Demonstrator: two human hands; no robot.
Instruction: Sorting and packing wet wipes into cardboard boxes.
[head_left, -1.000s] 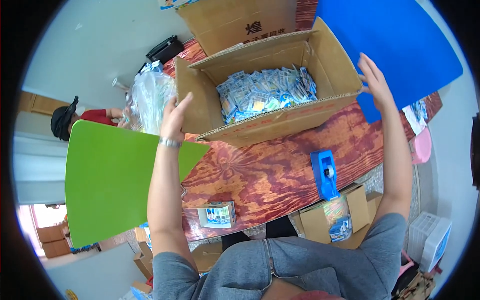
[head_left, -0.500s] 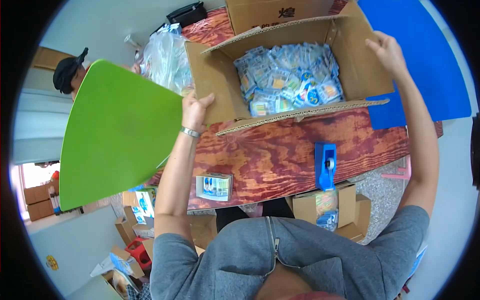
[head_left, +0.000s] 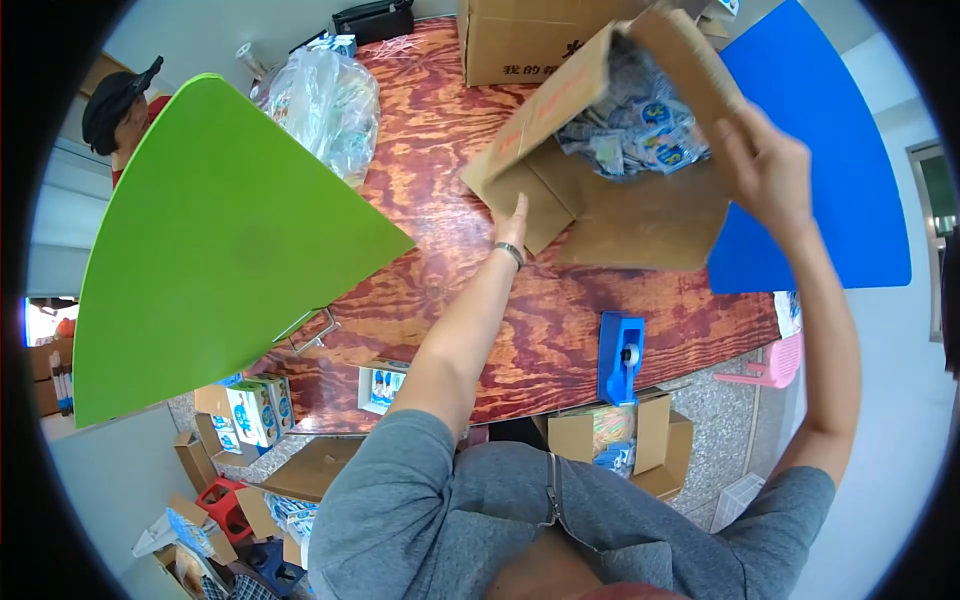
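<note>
A brown cardboard box (head_left: pixel 640 225) is tilted above the table, its mouth turned toward me and its flaps spread. Inside lies a heap of small clear packets (head_left: pixel 640 135) with blue and white print. My right hand (head_left: pixel 768 165) is closed around the box's right flap, a little blurred by motion. At the lower left corner of the box, my left hand (head_left: pixel 510 222) holds on with the thumb showing, while its other fingers are mostly hidden by cardboard. A metal band circles the left wrist.
A green board (head_left: pixel 230 250) covers the left side and a blue board (head_left: pixel 825 190) the right. On the wood-grain table (head_left: pixel 430 260) are a blue tape dispenser (head_left: pixel 620 358), a clear plastic bag (head_left: pixel 330 110) and another large carton (head_left: pixel 510 45). A person (head_left: pixel 125 115) is behind the green board.
The box has swung from lying level to a steep tilt, its left side turning toward the back. My left hand has moved right with it; the right hand has come inward and nearer.
</note>
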